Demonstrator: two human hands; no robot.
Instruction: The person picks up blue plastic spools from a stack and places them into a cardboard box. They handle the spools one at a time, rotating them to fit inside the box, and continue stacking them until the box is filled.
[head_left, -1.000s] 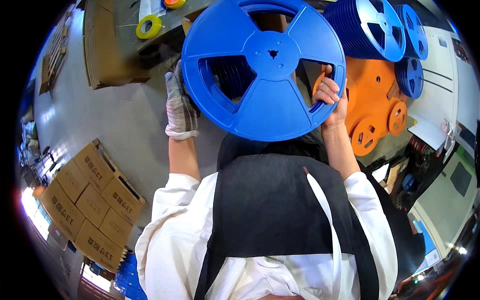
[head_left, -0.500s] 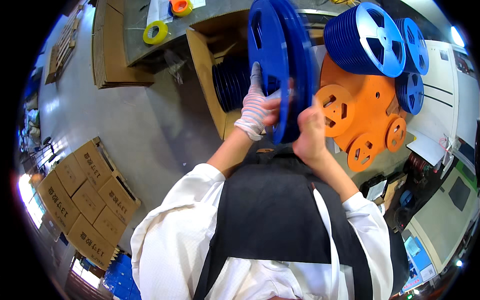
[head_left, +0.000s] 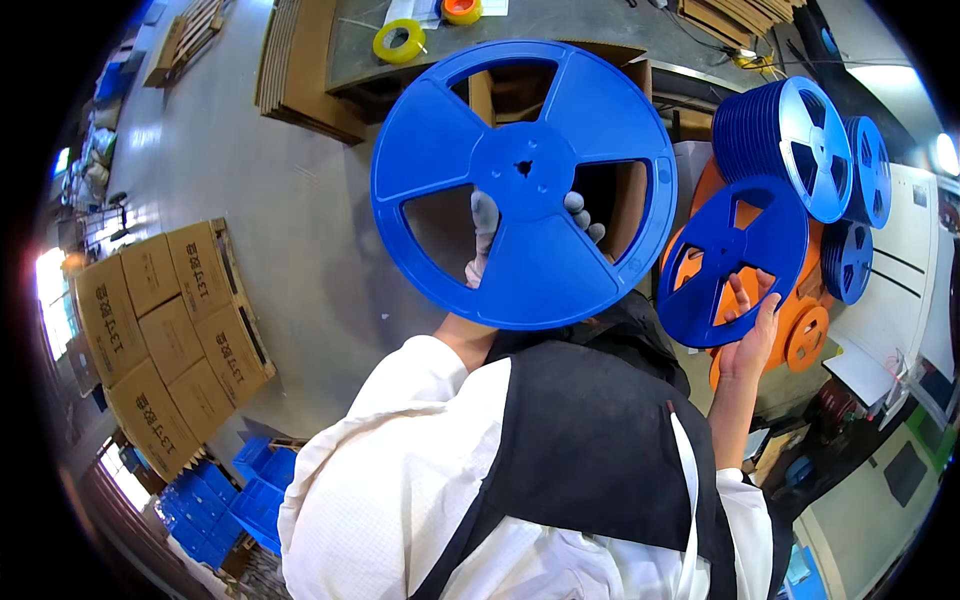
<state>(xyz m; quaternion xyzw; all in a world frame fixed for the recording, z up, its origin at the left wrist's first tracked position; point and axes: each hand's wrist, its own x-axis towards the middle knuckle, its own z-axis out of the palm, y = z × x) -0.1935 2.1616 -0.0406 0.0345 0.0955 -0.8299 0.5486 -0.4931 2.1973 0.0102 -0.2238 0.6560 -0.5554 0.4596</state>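
A large blue plastic reel (head_left: 545, 255) with three openings around its hub is held up flat in front of me. My left hand (head_left: 484, 238), in a striped glove with grey fingertips, supports it from behind; thumb and fingertips show through two openings. To the right, a second blue reel (head_left: 735, 245) is tilted, gripped at its lower right by my bare right hand (head_left: 752, 335), whose fingers are at an opening and the rim. Behind the large reel stands an open cardboard box (head_left: 635, 70), mostly hidden; its contents cannot be made out.
Stacked blue reels (head_left: 750, 135) stand on an orange stand (head_left: 705, 195) with round cut-out discs at the right. A grey table (head_left: 540, 25) at the back carries a yellow tape roll (head_left: 399, 41). Flattened cardboard (head_left: 310, 75) leans at its left; stacked cartons (head_left: 165, 330) stand farther left.
The blue reels, held together edge-on before, are now apart. The left hand's reel has turned to face me; my right hand has moved right with the other.
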